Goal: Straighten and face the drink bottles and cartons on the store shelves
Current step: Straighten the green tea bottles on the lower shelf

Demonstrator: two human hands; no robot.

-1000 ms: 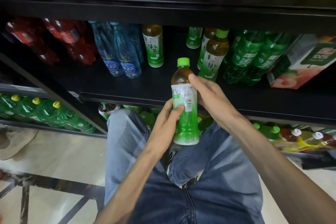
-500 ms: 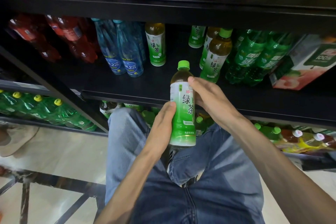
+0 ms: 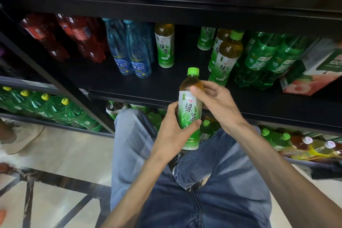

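Both hands on the green tea bottle (image 3: 189, 111): the left hand (image 3: 174, 133) wraps its lower label, the right hand (image 3: 215, 102) pinches the shoulder. It hangs upright, label forward, just in front of the black shelf (image 3: 129, 87).

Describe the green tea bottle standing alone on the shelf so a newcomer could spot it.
On the black middle shelf, look just right of the two blue water bottles. The lone green tea bottle stands there upright, label forward, apart from the other tea bottles.
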